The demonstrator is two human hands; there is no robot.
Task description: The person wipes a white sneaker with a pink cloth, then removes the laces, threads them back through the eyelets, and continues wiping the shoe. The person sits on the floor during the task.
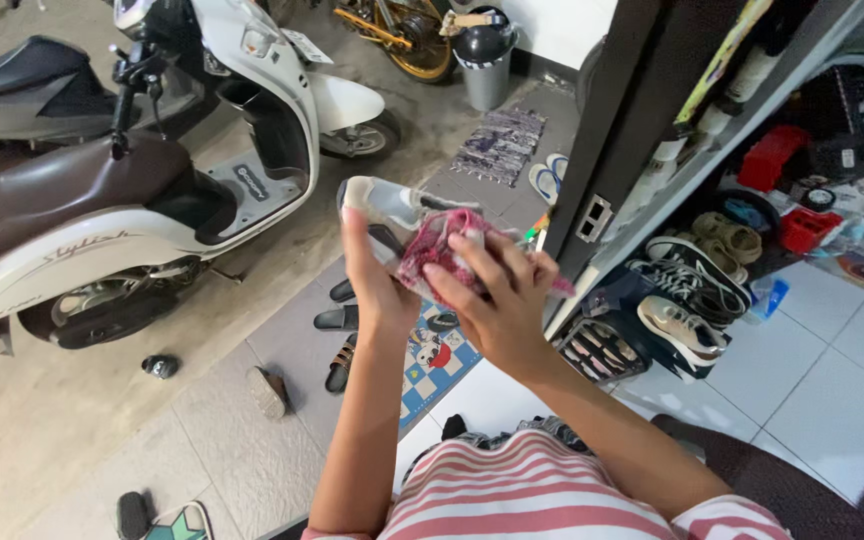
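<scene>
**K:** At chest height, over the doormat: left hand (377, 285) has its grip clamped on a pale shoe (392, 208), thumb up the near side, fingers hidden behind. Right hand (497, 300) presses a pink-red cloth (437, 250) onto the shoe, fingers closed over the wad.

**R:** So both grips loaded. How should the wipe go?

**K:** My read: left hand holds the shoe rigid, right does all the motion. Short strokes, cloth bunched under the fingertips so pressure stays local. Rotate the shoe, not the wrist, to reach the far side. Sole faces away, so I can't tell its condition.

**R:** Counts?

**K:** One shoe in hand, one cloth. Floor below: one patterned doormat (439, 362), three dark sandals (337, 318) beside it, one loose sandal (267, 392) further left. Two blue-and-white flip-flops (549, 176) by one grey rug (500, 145). Shoe rack (652, 330) to the right: roughly three or four pairs visible, exact number unclear. Two scooters (102, 190), one bicycle (402, 35), one grey bin (485, 60).
</scene>
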